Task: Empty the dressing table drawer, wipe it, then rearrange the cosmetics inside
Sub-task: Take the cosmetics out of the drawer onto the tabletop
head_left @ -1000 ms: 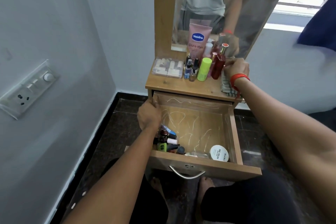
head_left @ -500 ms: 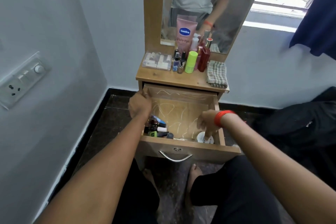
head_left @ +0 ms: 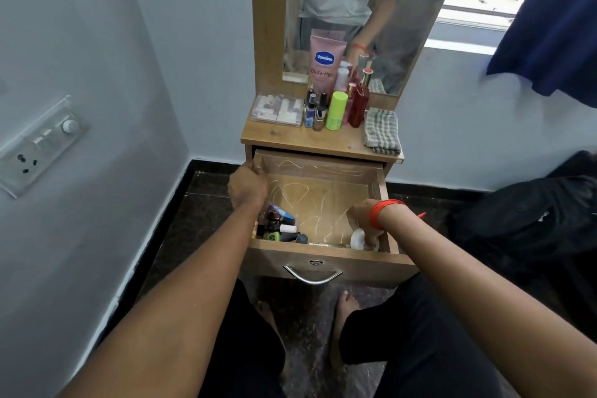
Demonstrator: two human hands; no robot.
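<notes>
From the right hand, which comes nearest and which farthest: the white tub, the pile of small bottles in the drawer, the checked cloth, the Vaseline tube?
Measured from the right hand:
1. White tub: under its fingers, drawer's front right corner.
2. Small bottles: drawer's front left corner.
3. Checked cloth: on the tabletop, right side.
4. Vaseline tube: at the back, against the mirror.

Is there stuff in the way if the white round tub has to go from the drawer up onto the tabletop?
Nothing visible blocks it. The right hand is on the white round tub in the drawer's front right corner, open space above. The tabletop has a bare strip in front of the bottles, beside the checked cloth.
</notes>
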